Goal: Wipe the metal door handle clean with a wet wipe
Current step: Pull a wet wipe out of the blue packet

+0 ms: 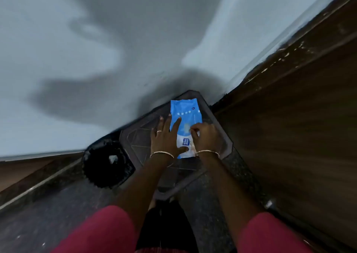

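Here the wipes pack [185, 125] lies flat under both hands' [166, 136] grip

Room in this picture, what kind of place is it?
Probably a corner inside a home: a pale wall, a brown wooden door, and a dark plastic stool holding a blue wet-wipe pack.

blue wipes pack [185, 117]: "mee mee" logo on dark-blue square, white end; other print unreadable.
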Motion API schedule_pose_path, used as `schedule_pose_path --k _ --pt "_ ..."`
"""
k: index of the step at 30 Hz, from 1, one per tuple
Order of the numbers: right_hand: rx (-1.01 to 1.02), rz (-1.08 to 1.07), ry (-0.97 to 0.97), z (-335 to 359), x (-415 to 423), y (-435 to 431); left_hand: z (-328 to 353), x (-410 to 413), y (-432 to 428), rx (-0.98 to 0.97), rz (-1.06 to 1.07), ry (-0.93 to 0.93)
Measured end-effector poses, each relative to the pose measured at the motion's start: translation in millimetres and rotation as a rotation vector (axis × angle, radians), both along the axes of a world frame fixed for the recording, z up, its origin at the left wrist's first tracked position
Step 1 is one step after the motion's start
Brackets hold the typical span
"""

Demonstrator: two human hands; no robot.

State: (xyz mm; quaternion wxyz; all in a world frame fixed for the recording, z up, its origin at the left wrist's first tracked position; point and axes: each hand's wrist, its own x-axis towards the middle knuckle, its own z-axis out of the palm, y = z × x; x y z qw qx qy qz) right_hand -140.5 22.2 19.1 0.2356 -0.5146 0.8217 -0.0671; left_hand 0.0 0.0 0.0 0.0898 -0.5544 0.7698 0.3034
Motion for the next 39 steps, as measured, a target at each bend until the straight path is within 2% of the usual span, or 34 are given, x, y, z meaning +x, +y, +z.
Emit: schedule_pose_path --k 5,10,19,25,28,39 --pt "0.087 0.148 0.036 -28.7 -1.8 -11.0 -20.8 -2.1 2.1 -0.003 0.011 -0.064" --pt "0.004 0.21 0.106 -46.0 -1.2 -11.4 -32.8 -0.9 5.5 0.042 0.013 -0.041" --pt "-0.076 0.251 0.095 -62.8 4.0 -15.8 -51.0 -1.2 11.3 0.055 0.016 -0.019" --pt "-0.224 0.067 -0.149 -60.2 -1.3 -2.7 -53.9 1.9 11.3 0.045 0.016 -0.012" --pt "-0.233 -0.007 -0.226 -54.9 -0.9 1.6 -54.7 0.7 11.6 0.046 0.016 -0.007" --pt "-0.287 -0.215 -0.301 -50.8 4.3 7.0 -63.8 -0.7 13.8 0.028 0.009 -0.037"
